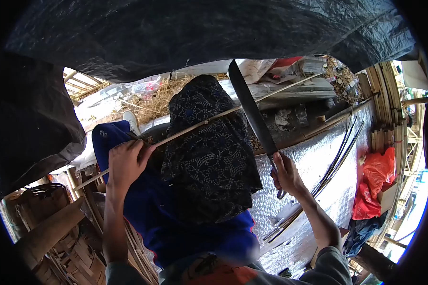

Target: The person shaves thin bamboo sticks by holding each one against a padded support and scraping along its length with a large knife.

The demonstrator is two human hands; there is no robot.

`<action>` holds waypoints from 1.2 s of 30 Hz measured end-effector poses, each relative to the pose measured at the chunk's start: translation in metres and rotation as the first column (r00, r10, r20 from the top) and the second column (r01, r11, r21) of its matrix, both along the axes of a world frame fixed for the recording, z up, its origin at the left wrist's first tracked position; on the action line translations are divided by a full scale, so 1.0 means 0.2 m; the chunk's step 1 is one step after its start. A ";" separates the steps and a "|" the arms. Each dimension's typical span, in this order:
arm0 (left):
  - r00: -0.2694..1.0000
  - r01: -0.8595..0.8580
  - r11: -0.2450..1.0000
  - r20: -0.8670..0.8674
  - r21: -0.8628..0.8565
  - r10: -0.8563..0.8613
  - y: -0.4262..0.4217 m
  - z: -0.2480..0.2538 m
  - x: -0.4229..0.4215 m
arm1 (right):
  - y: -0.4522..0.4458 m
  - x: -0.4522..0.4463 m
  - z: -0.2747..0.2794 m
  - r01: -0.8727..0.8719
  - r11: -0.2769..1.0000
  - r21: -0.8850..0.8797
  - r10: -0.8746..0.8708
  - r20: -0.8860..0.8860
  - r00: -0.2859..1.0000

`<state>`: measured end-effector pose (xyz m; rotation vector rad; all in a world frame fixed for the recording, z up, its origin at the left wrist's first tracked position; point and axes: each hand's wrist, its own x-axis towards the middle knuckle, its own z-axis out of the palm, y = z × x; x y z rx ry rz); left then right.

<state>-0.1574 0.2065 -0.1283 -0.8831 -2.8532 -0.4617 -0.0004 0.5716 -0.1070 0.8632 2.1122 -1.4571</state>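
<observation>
My left hand (127, 164) is closed around a long thin bamboo strip (185, 130), which slants up from lower left to upper right across my lap. In my right hand (288, 176) is the handle of a machete (253, 110), its long dark blade pointing up and slightly left. The blade crosses the strip right of my knees; whether its edge touches the strip I cannot tell. A dark patterned cloth (207, 152) covers my lap beneath the strip, over blue trousers (176, 237).
Black plastic sheeting (199, 33) hangs across the top. Silvery foil matting (295, 213) lies at right with thin dark strips (335, 164) on it. Beyond are a red plastic bag (374, 180) and upright bamboo slats (385, 99). Shavings (152, 102) lie ahead; split bamboo (52, 228) is at lower left.
</observation>
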 end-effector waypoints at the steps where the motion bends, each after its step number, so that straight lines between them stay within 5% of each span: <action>1: 0.999 -0.035 0.998 0.031 -0.052 0.036 -0.07 0.02 0.02 | -0.01 0.00 0.01 -0.015 1.000 0.020 0.015 -0.022 1.000; 2: 0.999 -0.025 0.998 0.027 -0.056 0.026 -0.13 0.05 0.04 | -0.02 0.00 0.00 -0.005 1.000 0.015 0.005 -0.026 1.000; 4: 0.921 -0.208 0.975 0.320 -0.072 0.220 -0.24 0.09 0.07 | -0.03 0.01 -0.03 -0.021 1.000 0.009 0.021 -0.036 0.999; 9: 0.950 -0.184 0.983 0.256 0.006 0.176 -0.30 -0.07 -0.01 | -0.01 -0.06 -0.06 0.045 0.997 -0.057 -0.048 -0.057 0.997; 12: 0.926 -0.220 0.974 0.325 0.059 0.189 -0.23 -0.22 -0.07 | 0.06 -0.15 -0.07 0.054 0.999 -0.003 -0.053 -0.124 0.991; 14: 0.976 -0.164 0.985 0.158 0.059 0.153 -0.23 -0.33 -0.09 | 0.12 -0.19 -0.08 0.055 0.998 -0.011 -0.056 -0.160 0.986; 18: 0.971 -0.186 0.980 0.162 0.067 0.174 -0.22 -0.36 -0.07 | 0.11 -0.19 -0.13 0.091 0.990 0.109 -0.072 -0.170 0.983; 20: 0.987 -0.160 0.967 0.021 0.198 0.159 -0.21 -0.36 -0.08 | 0.05 -0.10 -0.20 -0.184 0.875 0.447 0.323 -0.258 0.910; 21: 0.987 -0.158 0.968 0.025 0.194 0.157 -0.21 -0.37 -0.08 | 0.04 -0.10 -0.21 -0.160 0.869 0.468 0.352 -0.356 0.866; 22: 0.989 -0.151 0.974 0.028 0.166 0.148 -0.23 -0.39 -0.07 | 0.06 -0.10 -0.20 -0.158 0.871 0.464 0.347 -0.355 0.868; 24: 0.989 -0.150 0.979 0.034 0.136 0.147 -0.25 -0.38 -0.05 | 0.12 -0.13 -0.10 0.000 0.999 0.038 0.003 -0.075 0.997; 28: 0.981 -0.134 0.988 0.150 0.082 0.121 -0.18 -0.32 -0.08 | 0.11 -0.16 -0.12 0.048 0.998 0.031 -0.045 -0.094 0.995; 29: 0.985 -0.125 0.989 0.132 0.079 0.114 -0.19 -0.33 -0.08 | 0.06 -0.14 -0.09 -0.059 0.998 0.033 0.060 -0.027 0.998; 30: 0.985 -0.131 0.988 0.128 0.079 0.120 -0.19 -0.33 -0.07 | 0.04 -0.09 -0.13 -0.278 0.930 0.243 0.331 -0.219 0.918; 32: 0.996 -0.083 0.984 -0.026 0.159 0.088 -0.18 -0.33 -0.07 | 0.08 -0.10 -0.14 -0.073 0.997 0.002 0.073 -0.042 0.996; 33: 0.996 -0.083 0.984 -0.030 0.157 0.089 -0.18 -0.32 -0.07 | 0.12 -0.12 -0.11 -0.088 0.992 0.088 0.097 -0.107 0.989; 36: 0.969 -0.145 0.987 0.211 0.072 0.127 -0.18 -0.31 -0.07 | 0.14 -0.18 -0.09 0.124 0.991 0.053 -0.119 -0.084 0.989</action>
